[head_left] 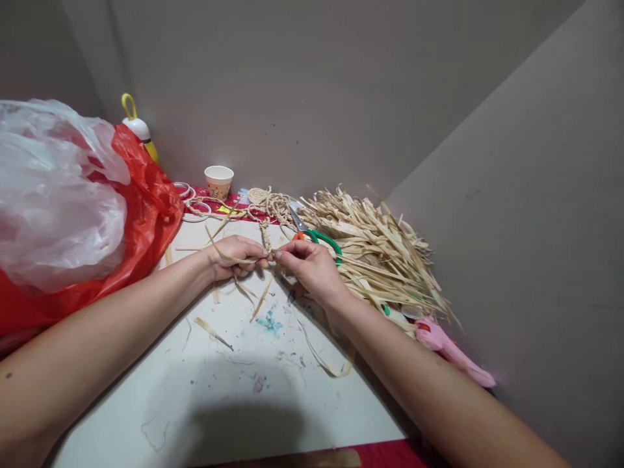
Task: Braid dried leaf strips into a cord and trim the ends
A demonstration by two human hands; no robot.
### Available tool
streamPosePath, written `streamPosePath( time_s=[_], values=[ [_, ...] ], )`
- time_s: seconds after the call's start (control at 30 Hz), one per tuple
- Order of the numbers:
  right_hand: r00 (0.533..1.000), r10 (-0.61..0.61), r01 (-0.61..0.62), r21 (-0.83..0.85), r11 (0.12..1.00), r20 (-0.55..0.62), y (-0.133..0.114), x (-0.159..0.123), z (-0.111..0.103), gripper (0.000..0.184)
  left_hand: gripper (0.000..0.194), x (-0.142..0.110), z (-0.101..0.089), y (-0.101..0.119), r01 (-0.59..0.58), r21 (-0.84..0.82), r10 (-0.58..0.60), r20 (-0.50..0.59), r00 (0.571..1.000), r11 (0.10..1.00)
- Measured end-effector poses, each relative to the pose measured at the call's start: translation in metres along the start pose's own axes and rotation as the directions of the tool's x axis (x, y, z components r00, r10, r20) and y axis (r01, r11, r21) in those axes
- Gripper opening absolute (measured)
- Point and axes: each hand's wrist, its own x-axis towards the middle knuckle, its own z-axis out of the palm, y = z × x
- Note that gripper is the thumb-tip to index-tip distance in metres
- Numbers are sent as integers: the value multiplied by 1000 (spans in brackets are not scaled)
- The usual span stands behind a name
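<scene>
Both hands meet over the white board [234, 377], pinching the near end of a braided cord [265, 233] of dry, straw-coloured plant strips. My left hand [237, 255] is closed on the strips, and a loose strip sticks out past its wrist. Thumb and forefinger of my right hand [309, 265] press together on the same braid end, so the exact crossing of strips there is hidden. From the fingers the braid runs back to a coiled heap of finished braid [268, 200]. Green-handled scissors [316, 237] lie just beyond my right hand, blades pointing away.
A large pile of dry strips [375, 247] lies at the right, with a pink glue gun [453, 351] nearer me. White and red plastic bags [151, 188] bulge at the left. A paper cup [219, 182] stands at the back by the wall. Strip scraps [213, 332] litter the board.
</scene>
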Motion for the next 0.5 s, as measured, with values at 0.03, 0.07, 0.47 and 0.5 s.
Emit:
streamPosePath(
  time_s=[0.03,0.07,0.47,0.5],
  values=[
    [1000,6,-6,4,1000,2,1,0,0,17,10,0,-1,-1,-6,0,6,4,1000,1000],
    [1000,12,-12,0,1000,5,2,1,0,16,10,1,-1,-1,-8,4,8,5,1000,1000],
    [746,-609,542,-778,318,270,9,-15,0,29,18,-5,4,0,-62,27,63,-41,997,998],
    [726,-616,542,-806,238,306,9,-16,0,30,20,-5,4,1,-54,18,55,-40,998,998]
  ],
)
